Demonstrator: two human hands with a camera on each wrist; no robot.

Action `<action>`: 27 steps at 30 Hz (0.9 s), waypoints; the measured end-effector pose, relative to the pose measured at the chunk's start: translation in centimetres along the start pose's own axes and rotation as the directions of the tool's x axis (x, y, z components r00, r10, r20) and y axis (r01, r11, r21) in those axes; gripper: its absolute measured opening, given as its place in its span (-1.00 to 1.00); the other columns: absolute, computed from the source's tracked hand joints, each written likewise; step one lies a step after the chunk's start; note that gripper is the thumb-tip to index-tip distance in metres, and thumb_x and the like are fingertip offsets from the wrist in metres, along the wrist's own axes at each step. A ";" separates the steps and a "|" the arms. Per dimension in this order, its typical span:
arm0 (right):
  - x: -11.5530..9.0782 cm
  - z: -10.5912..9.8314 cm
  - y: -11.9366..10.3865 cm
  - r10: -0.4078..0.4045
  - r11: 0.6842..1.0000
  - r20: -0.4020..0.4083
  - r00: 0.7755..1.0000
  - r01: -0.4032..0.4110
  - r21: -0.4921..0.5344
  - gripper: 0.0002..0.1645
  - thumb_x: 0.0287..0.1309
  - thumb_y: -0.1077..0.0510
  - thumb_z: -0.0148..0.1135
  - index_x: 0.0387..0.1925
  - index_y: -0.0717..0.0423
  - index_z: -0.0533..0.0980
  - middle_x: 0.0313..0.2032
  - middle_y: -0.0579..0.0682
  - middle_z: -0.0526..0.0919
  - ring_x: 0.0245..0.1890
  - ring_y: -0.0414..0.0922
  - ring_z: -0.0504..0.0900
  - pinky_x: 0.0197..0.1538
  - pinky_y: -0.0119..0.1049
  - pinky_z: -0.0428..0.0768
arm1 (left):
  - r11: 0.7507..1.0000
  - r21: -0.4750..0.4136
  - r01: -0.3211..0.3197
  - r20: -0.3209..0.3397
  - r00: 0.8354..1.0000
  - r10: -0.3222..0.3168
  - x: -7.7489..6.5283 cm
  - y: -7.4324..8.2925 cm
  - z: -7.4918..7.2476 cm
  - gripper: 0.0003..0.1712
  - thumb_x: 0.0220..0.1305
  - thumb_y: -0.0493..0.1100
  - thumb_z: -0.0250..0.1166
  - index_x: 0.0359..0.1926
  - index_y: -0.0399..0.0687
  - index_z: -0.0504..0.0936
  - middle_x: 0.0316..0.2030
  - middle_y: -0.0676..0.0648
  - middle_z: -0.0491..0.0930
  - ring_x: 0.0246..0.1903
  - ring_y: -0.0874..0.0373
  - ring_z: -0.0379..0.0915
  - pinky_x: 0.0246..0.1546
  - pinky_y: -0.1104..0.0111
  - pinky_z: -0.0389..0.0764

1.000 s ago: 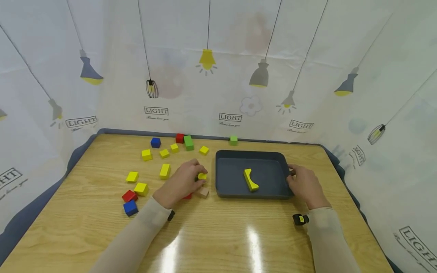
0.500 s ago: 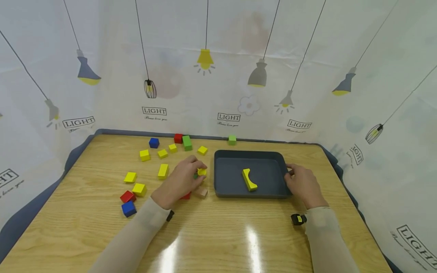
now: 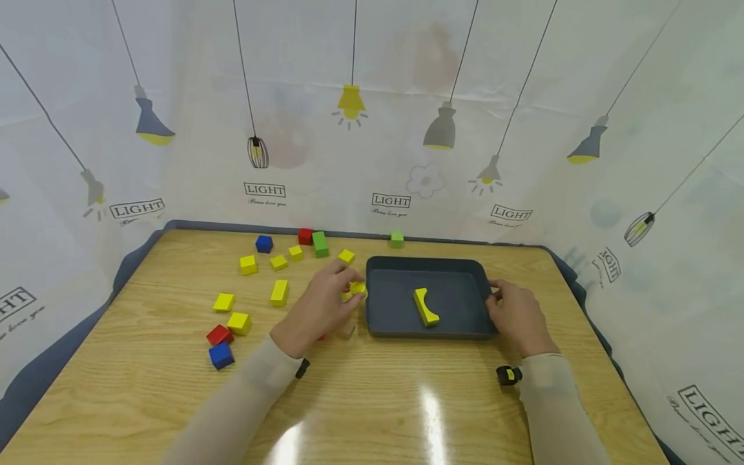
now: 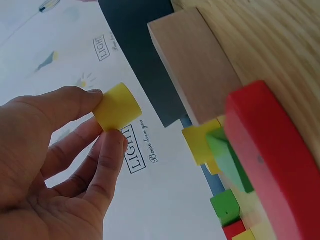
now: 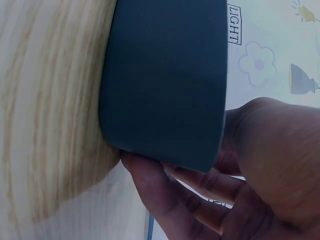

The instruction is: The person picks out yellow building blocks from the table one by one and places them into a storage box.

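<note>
My left hand [image 3: 322,303] pinches a small yellow cylinder block [image 4: 117,106] between thumb and fingertips, raised above the table just left of the dark grey tray [image 3: 430,334]. Below that hand in the left wrist view lie a plain wooden block [image 4: 197,65], a red block [image 4: 270,155] and a green triangular block [image 4: 230,160]. My right hand [image 3: 520,316] holds the tray at its right side, fingers bent against the end wall; the thumb's contact is partly hidden. Inside the tray lies a yellow arch-shaped block [image 3: 426,307].
Several yellow blocks [image 3: 279,292] are scattered over the left of the wooden table [image 3: 372,400]. A red block [image 3: 219,334] and a blue block [image 3: 221,355] sit at the near left. Along the back edge stand green blocks [image 3: 396,239]. A printed curtain [image 3: 314,129] encloses the table.
My left hand has lifted the yellow cylinder block and carried it right, closer to the tray's left rim. My right hand stays at the tray, which has not visibly moved.
</note>
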State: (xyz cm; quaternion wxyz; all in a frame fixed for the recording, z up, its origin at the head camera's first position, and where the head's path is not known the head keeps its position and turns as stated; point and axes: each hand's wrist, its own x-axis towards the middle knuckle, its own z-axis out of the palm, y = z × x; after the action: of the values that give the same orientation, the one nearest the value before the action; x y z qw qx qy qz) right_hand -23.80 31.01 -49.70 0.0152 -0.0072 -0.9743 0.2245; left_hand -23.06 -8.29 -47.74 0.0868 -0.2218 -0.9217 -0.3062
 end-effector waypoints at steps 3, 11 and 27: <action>0.0 -0.1 0.0 0.008 1.000 0.006 1.000 -0.008 0.004 -0.41 0.69 0.23 0.17 0.58 0.36 0.54 0.14 0.43 0.86 -0.53 -0.09 0.63 -0.47 -0.23 0.54 | 1.000 -0.022 0.019 0.022 1.000 -0.018 0.2 0.5 0.3 -0.65 0.49 -0.22 0.64 0.21 -0.17 0.86 0.09 -0.17 0.71 -0.03 -0.04 0.74 0.05 0.18 0.88; -0.4 -0.2 0.4 0.027 1.000 0.025 0.999 -0.027 0.000 -0.41 0.69 0.22 0.17 0.59 0.36 0.53 0.18 0.44 0.84 -0.44 -0.07 0.69 -0.44 -0.22 0.57 | 0.997 -0.008 -0.075 0.038 0.996 0.075 0.9 1.8 2.0 -0.67 0.51 -0.22 0.62 0.21 -0.20 0.86 0.04 -0.13 0.70 -0.08 0.05 0.68 0.00 0.27 0.85; 0.0 0.0 0.1 0.000 1.000 0.020 1.000 0.000 0.010 -0.41 0.70 0.22 0.16 0.59 0.37 0.53 0.15 0.44 0.85 -0.50 -0.10 0.66 -0.45 -0.22 0.56 | 0.995 -0.004 -0.098 0.106 0.990 0.097 2.2 5.0 4.4 -0.64 0.55 -0.17 0.61 0.26 -0.13 0.85 0.06 -0.09 0.70 -0.05 0.13 0.64 0.05 0.35 0.84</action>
State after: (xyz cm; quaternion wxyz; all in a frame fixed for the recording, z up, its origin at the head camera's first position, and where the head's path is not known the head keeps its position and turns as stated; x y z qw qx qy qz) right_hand -23.76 31.10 -49.70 0.0054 -0.0048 -0.9733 0.2293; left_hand -22.83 -1.29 -47.94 0.0526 -0.2825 -0.9132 -0.2889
